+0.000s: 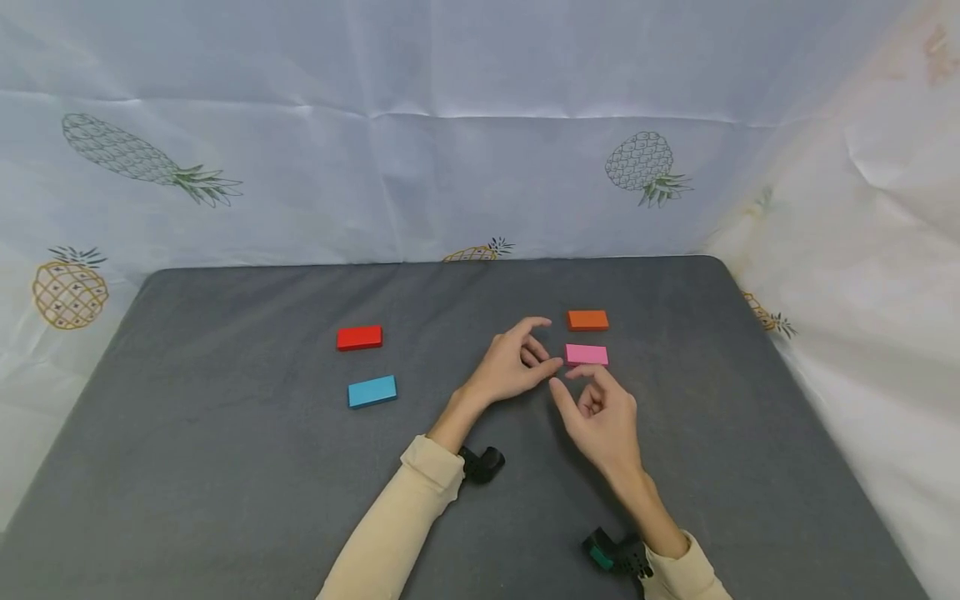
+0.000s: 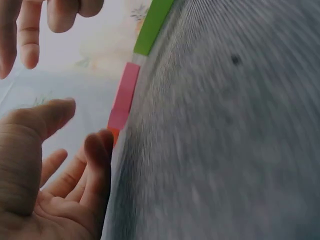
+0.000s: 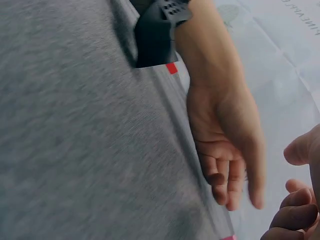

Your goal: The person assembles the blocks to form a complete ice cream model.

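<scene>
In the head view, a pink block (image 1: 587,355) lies just beyond my two hands, with an orange block (image 1: 587,321) behind it. My left hand (image 1: 513,365) hovers left of the pink block, thumb extended toward it, fingers loosely bent around nothing. Nearer to me, my right hand (image 1: 603,417) has its thumb and index finger spread apart, and nothing is between them. The left wrist view also shows a green block (image 2: 152,27), which I cannot make out in the head view. Both hands appear raised above the cloth.
Left of my hands, a red block (image 1: 359,337) and a blue block (image 1: 372,392) lie on the dark grey table cover (image 1: 225,483). A white curtain (image 1: 487,183) printed with pineapples hangs behind the table. Black camera mounts (image 1: 483,464) are strapped to my wrists.
</scene>
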`<state>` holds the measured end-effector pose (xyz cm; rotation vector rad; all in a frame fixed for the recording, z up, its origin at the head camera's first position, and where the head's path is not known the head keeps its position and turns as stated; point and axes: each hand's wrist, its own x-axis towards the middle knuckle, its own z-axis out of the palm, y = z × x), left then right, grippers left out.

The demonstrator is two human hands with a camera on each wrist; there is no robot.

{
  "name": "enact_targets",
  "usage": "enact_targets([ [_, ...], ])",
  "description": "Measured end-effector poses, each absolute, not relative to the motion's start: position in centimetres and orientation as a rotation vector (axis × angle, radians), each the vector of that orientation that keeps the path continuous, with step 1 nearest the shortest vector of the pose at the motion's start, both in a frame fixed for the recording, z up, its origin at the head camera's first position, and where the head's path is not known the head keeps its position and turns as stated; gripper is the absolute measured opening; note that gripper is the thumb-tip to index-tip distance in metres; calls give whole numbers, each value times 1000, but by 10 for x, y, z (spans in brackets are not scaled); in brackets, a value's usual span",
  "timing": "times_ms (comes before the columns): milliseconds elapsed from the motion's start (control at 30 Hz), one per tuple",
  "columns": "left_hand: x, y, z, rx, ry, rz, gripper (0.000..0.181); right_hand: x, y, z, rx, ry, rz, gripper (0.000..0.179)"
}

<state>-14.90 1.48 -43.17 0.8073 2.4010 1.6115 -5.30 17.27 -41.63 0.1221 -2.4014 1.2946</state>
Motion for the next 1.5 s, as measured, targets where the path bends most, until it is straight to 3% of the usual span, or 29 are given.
enact_targets([
  [1500, -155, 43, -434, 699, 2430, 1484, 44, -31, 213, -440, -245, -2612, 1162, 27],
])
